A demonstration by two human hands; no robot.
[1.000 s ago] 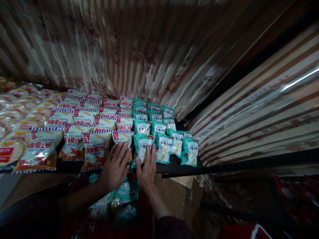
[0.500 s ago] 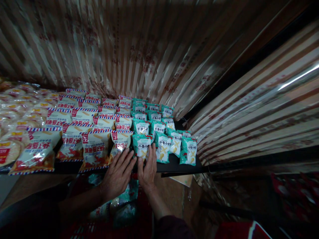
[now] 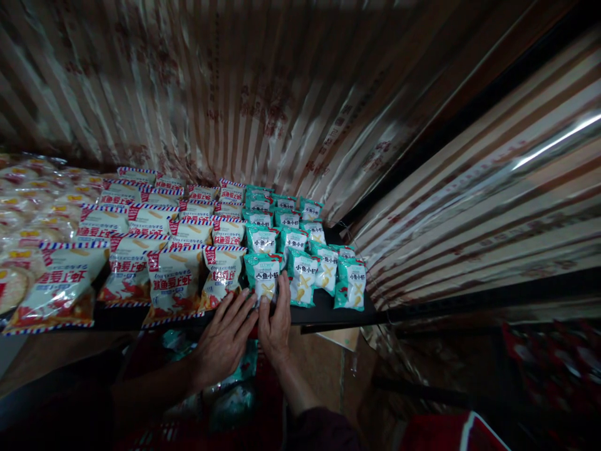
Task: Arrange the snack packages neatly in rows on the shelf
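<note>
A teal and white snack bag (image 3: 263, 275) stands upright at the shelf's front edge, between my two hands. My right hand (image 3: 276, 322) has its fingers stretched up along the bag's right side, its thumb at the lower front. Flat and spread, the fingers of my left hand (image 3: 225, 341) reach the bag's lower left corner. They also overlap the bottom of a red, white and blue striped snack bag (image 3: 223, 272) beside it. More teal bags (image 3: 304, 279) stand in rows behind and to the right.
The black shelf (image 3: 323, 313) ends right of the teal bags. Larger striped bags (image 3: 173, 285) and clear-wrapped round snacks (image 3: 28, 241) fill its left. Below my hands, a dark red crate (image 3: 263, 410) holds teal packets (image 3: 232, 401). Striped plastic sheeting (image 3: 282, 94) hangs behind.
The view has shifted slightly, so the shelf goods appear a little further left. My right hand remains at the front teal bag with its fingers slightly lower on it; the left hand stays beside it.
</note>
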